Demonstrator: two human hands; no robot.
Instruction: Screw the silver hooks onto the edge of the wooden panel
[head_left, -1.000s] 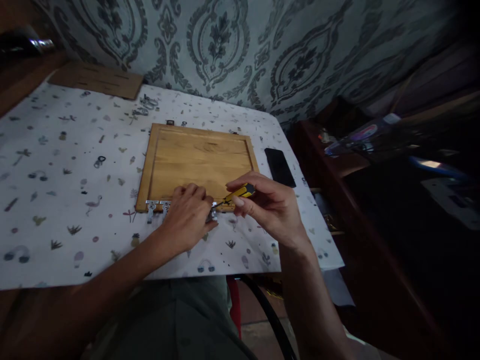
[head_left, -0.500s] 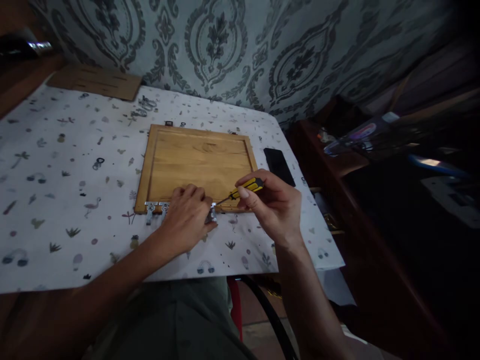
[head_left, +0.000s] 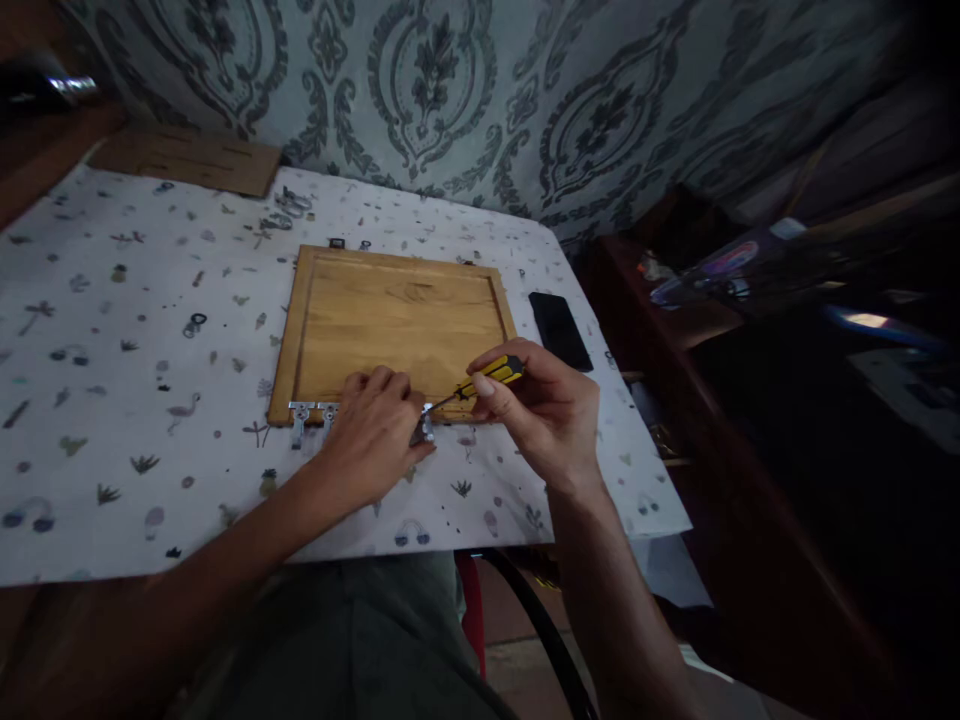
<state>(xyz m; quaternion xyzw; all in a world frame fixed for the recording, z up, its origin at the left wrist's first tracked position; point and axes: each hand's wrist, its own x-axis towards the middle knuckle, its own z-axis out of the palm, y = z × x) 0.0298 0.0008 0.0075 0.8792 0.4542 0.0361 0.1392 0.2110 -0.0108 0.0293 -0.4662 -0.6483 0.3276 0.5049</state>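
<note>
As the head camera looks down, one screwdriver (head_left: 466,390) sits over the near edge of one wooden panel (head_left: 405,310), its handle gripped between the fingers and thumb of the right hand (head_left: 556,415). Its long axis slants, blade pointing down and left at the rightmost metal bracket (head_left: 427,430) of three in sight. The left hand (head_left: 379,425) covers that edge with bent fingers; in this dim light I cannot tell whether they grip the bracket. One phone (head_left: 561,332) lies right of the panel.
</note>
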